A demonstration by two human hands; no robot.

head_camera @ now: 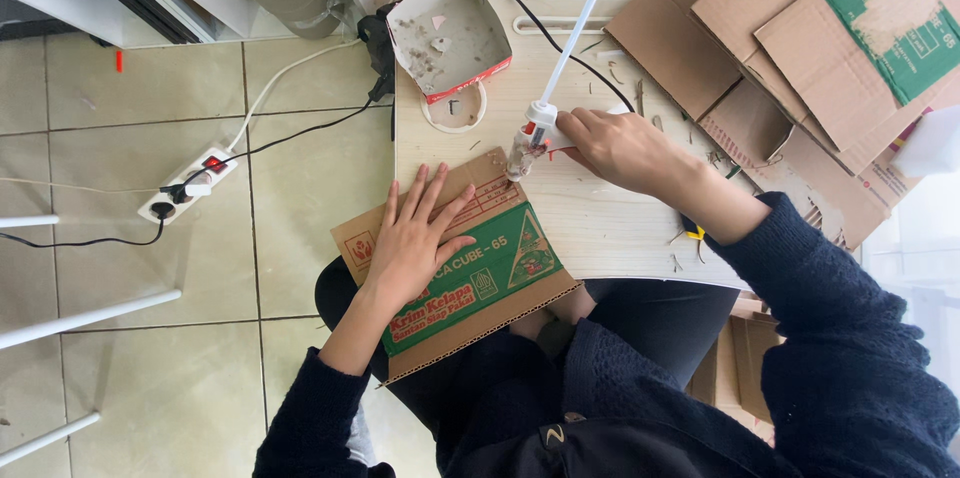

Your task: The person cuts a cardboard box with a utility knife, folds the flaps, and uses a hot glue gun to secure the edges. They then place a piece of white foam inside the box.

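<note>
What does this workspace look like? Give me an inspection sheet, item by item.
Surface: pale wooden table, strewn with small scraps.
Job's things: glue gun with a long white stick; green-printed cardboard panel hanging over the table edge.
Clutter: open shallow box holding debris; white ring; cardboard pile.
Grips: left hand flat on the panel; right hand on the glue gun.
Cables: black cord to a white power strip.
Surroundings: tiled floor.

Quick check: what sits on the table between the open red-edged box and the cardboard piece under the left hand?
In the head view, a white ring lies between the open box and the cardboard piece under the left hand; otherwise only bare table.
</note>
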